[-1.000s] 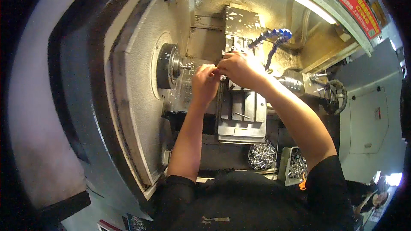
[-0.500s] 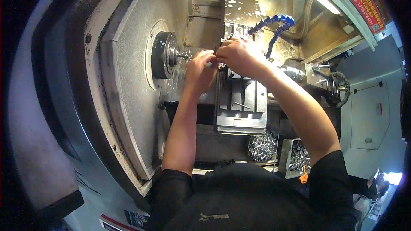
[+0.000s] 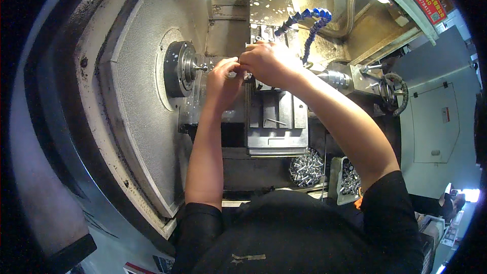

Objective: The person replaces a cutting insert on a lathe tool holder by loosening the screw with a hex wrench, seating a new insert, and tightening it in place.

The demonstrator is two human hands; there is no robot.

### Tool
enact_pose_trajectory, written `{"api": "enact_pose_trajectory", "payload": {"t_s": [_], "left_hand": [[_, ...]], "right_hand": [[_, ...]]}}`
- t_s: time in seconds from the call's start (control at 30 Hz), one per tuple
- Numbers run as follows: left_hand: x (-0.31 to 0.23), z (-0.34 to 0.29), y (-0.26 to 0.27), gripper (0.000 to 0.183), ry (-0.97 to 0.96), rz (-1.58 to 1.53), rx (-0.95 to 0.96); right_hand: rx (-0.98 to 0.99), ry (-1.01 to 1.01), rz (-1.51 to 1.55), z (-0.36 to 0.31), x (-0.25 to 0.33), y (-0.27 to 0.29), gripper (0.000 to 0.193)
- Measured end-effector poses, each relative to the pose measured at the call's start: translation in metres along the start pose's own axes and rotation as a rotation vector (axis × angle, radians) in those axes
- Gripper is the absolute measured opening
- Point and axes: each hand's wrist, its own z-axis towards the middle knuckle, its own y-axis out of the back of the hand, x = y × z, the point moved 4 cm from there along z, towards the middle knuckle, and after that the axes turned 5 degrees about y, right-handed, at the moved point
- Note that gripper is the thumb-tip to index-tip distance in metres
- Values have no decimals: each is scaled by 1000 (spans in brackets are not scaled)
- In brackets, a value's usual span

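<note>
Inside a lathe, my left hand (image 3: 221, 82) and my right hand (image 3: 268, 63) meet in front of the tool carriage (image 3: 279, 148). The fingers of both are bent inward and pinched together at the fingertips. Whatever lies between them is hidden by the fingers and glare. To the left of my left hand is the dark round chuck (image 3: 178, 69), with a small shiny metal piece (image 3: 202, 66) sticking out toward my fingers. Segmented blue coolant hoses (image 3: 310, 15) curve just beyond my right hand, over the carriage.
An L-shaped hex key (image 3: 276, 121) lies on the carriage. Nearer me are a round heap of small metal parts (image 3: 306, 168) and a pale bin (image 3: 335, 180) of similar parts, with something orange (image 3: 358, 201) beside it. A handwheel (image 3: 398, 94) stands at the right.
The whole view has shifted, so the machine appears farther left and slightly higher. Both hands stay together at about the same place by the carriage, fingers still pinched.
</note>
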Motion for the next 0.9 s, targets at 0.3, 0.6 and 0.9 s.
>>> {"api": "enact_pose_trajectory", "payload": {"t_s": [0.3, 0.6, 0.9], "left_hand": [[1, 2, 0, 18, 13, -20, 32], [2, 2, 2, 17, -26, 56, 12], [1, 4, -4, 14, -45, 99, 34]], "right_hand": [[-5, 8, 14, -1, 1, 5, 28], [54, 19, -64, 0, 9, 10, 17], [13, 34, -139, -7, 12, 12, 12]]}}
